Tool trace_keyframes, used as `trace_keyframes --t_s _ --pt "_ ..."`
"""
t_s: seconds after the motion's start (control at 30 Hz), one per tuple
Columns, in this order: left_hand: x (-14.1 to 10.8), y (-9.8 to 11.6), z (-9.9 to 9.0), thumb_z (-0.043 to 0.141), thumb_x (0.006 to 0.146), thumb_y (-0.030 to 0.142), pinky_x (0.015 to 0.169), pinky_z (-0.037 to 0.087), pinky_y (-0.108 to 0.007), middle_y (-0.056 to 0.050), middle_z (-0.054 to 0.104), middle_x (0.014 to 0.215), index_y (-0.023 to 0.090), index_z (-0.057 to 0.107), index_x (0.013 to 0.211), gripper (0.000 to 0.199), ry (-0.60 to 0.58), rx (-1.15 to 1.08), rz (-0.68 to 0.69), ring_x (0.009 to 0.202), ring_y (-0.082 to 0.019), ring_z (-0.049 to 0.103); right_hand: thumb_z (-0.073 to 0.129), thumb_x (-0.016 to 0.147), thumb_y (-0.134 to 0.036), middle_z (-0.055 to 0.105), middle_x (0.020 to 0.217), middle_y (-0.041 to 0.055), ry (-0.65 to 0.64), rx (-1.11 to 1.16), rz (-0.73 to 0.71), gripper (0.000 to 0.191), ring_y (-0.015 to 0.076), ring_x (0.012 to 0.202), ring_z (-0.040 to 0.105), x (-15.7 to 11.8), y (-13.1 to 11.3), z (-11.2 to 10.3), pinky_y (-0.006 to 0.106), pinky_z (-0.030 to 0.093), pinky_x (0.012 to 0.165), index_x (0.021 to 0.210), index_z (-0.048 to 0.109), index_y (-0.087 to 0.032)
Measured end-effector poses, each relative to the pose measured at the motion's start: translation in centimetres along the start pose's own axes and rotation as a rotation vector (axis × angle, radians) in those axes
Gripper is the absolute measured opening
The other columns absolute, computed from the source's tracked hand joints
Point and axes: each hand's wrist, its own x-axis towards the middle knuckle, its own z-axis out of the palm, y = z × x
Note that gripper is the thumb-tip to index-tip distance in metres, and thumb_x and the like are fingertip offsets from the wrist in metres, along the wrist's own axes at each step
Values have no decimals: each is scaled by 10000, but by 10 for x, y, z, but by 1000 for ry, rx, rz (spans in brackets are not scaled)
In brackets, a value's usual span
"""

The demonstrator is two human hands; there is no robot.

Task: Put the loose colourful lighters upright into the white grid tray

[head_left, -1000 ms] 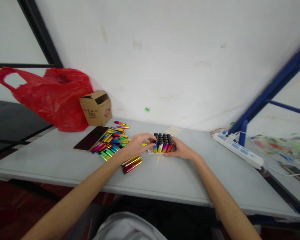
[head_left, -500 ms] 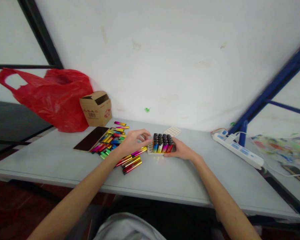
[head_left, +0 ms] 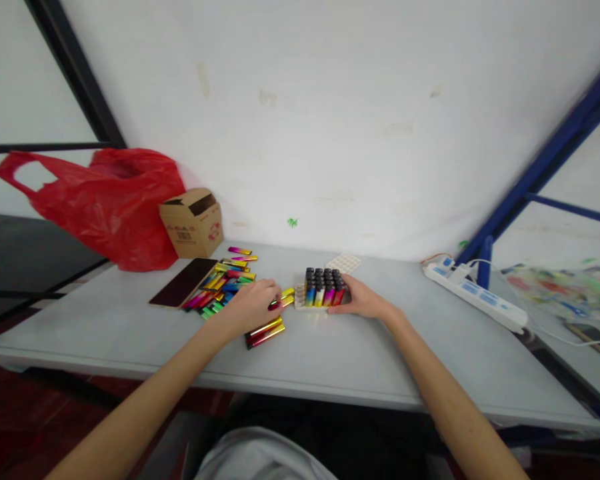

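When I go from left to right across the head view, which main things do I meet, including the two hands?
Red plastic bag, cardboard box, left hand, upright lighters, right hand, white power strip.

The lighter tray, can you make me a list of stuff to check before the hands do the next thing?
1. Right hand steadying the white tray: ok, it curls around the right end.
2. Standing lighters upright: ok, they stand in rows, black tops up.
3. Room in the tray: ok, bare cells show at its left end.
4. Left hand with a firm grip on one lighter: cannot tell; it is at the loose lighters, but its fingers hide the contact.
5. Loose lighters lined up neatly: not ok, most lie jumbled.
6. Power strip apart from the lighters: ok, it lies off to the right.
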Motion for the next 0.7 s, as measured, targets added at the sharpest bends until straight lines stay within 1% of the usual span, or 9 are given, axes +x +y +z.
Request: trace_keyframes --t_s 0.13,0.23,0.3,0.37,0.47,0.53,0.6,0.67,0.7 --pt "3 4 2 626 887 271 822 464 -353 -123 667 928 186 706 801 145 -57 100 -5 878 -273 629 887 701 -505 654 1283 128 -2 -10 7 813 326 1133 617 0 -1 0 495 492 1017 1357 543 -170" --pt "5 -4 -1 640 866 265 813 469 -346 -118 676 936 190 711 803 122 -73 54 11 883 -272 635 888 700 -508 656 1285 132 -5 -6 3 805 330 1134 620 0 -1 0 495 492 1016 1345 550 -164" --pt "9 -13 -7 675 851 305 794 470 -322 -98 692 921 199 708 803 120 -44 -67 17 879 -259 643 888 702 -506 652 1296 139 -5 0 -4 806 335 1144 619 1 -1 -1 497 487 1025 1344 548 -158" --pt "14 -22 -17 713 839 376 736 471 -290 -71 709 862 205 696 818 173 1 -246 7 826 -236 656 889 703 -502 648 1305 142 -5 2 -8 809 338 1153 618 1 -1 -1 501 483 1034 1349 544 -158" --pt "28 -31 -33 733 834 456 579 433 -243 -11 680 710 203 666 900 270 30 -549 -56 632 -175 624 889 705 -501 646 1313 146 -7 2 -7 814 341 1166 616 1 -2 -1 507 476 1046 1353 540 -154" --pt "39 -34 -39 742 828 479 519 396 -227 15 637 645 188 674 956 325 47 -707 -88 556 -143 568 887 707 -507 648 1313 148 -6 4 -6 819 341 1168 617 1 -3 -1 507 476 1048 1358 539 -151" --pt "52 -36 -37 780 797 468 525 399 -228 7 634 646 158 709 959 357 116 -821 -98 550 -121 533 885 708 -516 650 1316 141 0 12 -12 818 339 1173 618 1 -4 -2 501 477 1050 1360 543 -159" --pt "63 -36 -30 829 747 451 568 434 -243 -24 669 689 129 736 910 373 194 -944 -115 573 -112 529 885 707 -520 652 1319 134 5 24 -19 813 336 1179 619 1 -5 -1 495 476 1058 1359 550 -169" --pt "66 -36 -24 845 726 455 600 460 -258 -44 691 723 119 740 885 385 209 -1021 -132 595 -118 547 888 704 -520 651 1324 135 7 30 -19 819 337 1181 619 1 -5 -1 495 474 1062 1362 550 -170"
